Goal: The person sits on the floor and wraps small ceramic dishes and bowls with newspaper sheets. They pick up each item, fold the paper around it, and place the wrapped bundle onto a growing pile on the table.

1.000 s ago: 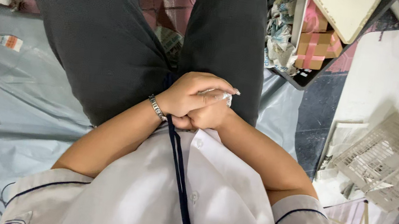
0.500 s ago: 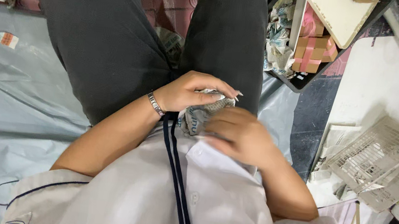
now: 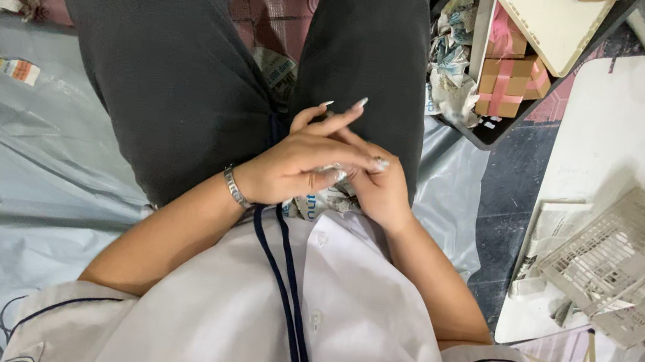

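Half a second ago the left hand [image 3: 291, 164] lay over a small crumpled packet with the right hand [image 3: 378, 188] cupped below it. Now both hands have come together again over the lap, and the left fingers have lifted and fanned out, two long nails pointing up and away. From this I judge the packet is being turned or worked open between the two hands rather than set down.

The left hand is half spread: thumb and lower fingers press on the packet [image 3: 327, 197], upper fingers loose. The right hand is curled beneath and just behind it, fingers folded in, gripping the packet from below; how tightly, I cannot tell.

The packet sits between the palms, mostly hidden. What shows is shiny clear wrap with a crumpled printed-paper look, peeking out under the left hand against the white shirt [image 3: 304, 320].

A bracelet [image 3: 235, 188] rings the left wrist. Beyond the hands lie dark trousers [image 3: 172, 62]. Farther right of the right hand stands a tray of pink-taped boxes [image 3: 510, 81], and well off, a white wire basket [image 3: 620, 253].
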